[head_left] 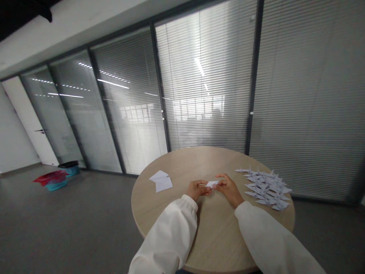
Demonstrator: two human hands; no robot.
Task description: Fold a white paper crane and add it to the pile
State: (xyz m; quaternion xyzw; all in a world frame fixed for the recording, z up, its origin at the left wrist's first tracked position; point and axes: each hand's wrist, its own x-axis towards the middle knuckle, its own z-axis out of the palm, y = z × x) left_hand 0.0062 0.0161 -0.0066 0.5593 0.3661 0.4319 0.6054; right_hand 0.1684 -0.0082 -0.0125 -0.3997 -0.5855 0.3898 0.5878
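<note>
Paper (212, 184), a small white folded piece, sits pinched between both hands just above the round worktop (171, 163). Left hand (196, 189) grips its left end with curled fingers; right hand (229, 188) grips the right end. Folded paper cranes (266, 187) lie heaped just right of the right hand. Two flat sheets (161, 180) lie to the left, apart from the hands.

Dim, even daylight; ceiling-light glare on blinds (205, 87); soft focus; edges warped.
</note>
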